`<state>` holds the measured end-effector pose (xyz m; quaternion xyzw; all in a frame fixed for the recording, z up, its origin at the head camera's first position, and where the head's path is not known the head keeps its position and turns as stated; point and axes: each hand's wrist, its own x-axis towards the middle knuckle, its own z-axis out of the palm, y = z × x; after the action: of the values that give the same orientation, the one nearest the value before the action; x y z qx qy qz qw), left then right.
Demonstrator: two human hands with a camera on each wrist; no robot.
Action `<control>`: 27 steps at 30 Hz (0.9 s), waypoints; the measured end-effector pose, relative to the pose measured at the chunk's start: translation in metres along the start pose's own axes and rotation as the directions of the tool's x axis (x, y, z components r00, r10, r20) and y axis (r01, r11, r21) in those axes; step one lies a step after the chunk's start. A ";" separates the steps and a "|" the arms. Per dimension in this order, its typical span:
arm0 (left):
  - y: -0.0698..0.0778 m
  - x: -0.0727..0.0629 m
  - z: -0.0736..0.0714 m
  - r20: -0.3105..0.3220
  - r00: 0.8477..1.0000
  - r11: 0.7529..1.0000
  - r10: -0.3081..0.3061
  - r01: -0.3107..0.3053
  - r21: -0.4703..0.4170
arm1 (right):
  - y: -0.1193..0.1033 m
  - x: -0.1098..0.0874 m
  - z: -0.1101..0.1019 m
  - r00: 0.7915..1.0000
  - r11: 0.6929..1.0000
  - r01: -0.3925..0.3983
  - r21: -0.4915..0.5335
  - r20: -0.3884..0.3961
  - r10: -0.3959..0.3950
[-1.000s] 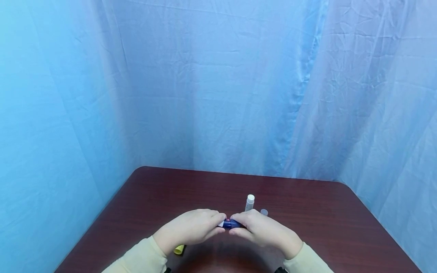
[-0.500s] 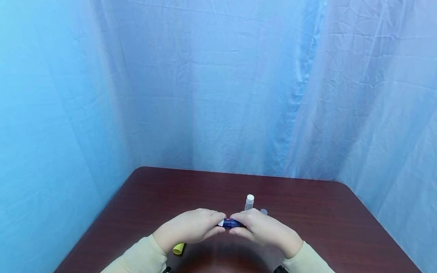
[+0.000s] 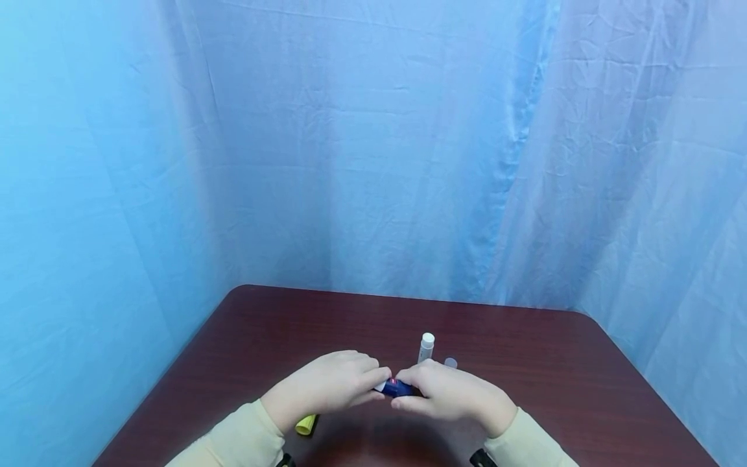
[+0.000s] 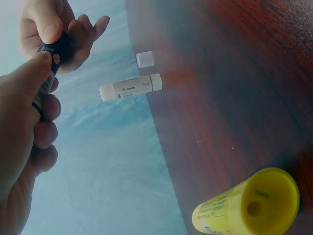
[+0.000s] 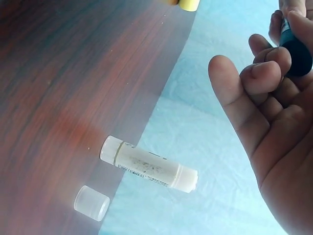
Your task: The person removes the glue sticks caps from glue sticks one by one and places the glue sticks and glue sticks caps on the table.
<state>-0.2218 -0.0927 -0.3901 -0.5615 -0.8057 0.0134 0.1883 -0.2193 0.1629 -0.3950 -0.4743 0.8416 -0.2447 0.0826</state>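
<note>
Both hands hold a dark blue capped tube [image 3: 398, 389], which looks like a glue stick, above the table. My left hand [image 3: 329, 389] grips its labelled body [image 4: 45, 89], the thumb laid along it near the join. At the other end, my right hand [image 3: 452, 395] has thumb and fingers on the dark blue cap [image 4: 61, 42]; its little finger sticks out in the right wrist view. Beyond the right hand a white labelled glue stick [image 5: 146, 164] stands upright without its cap. A small translucent cap [image 5: 91, 203] sits beside it.
A yellow tube [image 3: 305, 425] with a hollow end stands on the dark red-brown table [image 3: 327, 318], partly behind the left wrist in the head view. Pale blue curtains [image 3: 373, 162] hang around the table's back and sides.
The dark blue tube has gone from nearly level to tilted, its right end lower. My left hand has risen slightly and edged right. The standing things have not moved.
</note>
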 end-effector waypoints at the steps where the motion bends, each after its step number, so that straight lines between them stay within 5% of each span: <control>1: 0.000 0.000 0.001 -0.010 1.000 1.000 0.007 -0.007 0.012 | 0.000 0.000 0.000 1.000 1.000 -0.004 0.010 0.007 0.004; 27: 0.000 0.003 -0.005 0.110 0.988 0.981 -0.106 0.123 -0.153 | -0.007 -0.003 -0.001 0.994 0.967 -0.102 -0.235 -0.054 0.092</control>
<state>-0.2211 -0.0906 -0.3849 -0.5260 -0.8436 -0.0334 0.1022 -0.2129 0.1622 -0.3910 -0.4337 0.8886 -0.1481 0.0190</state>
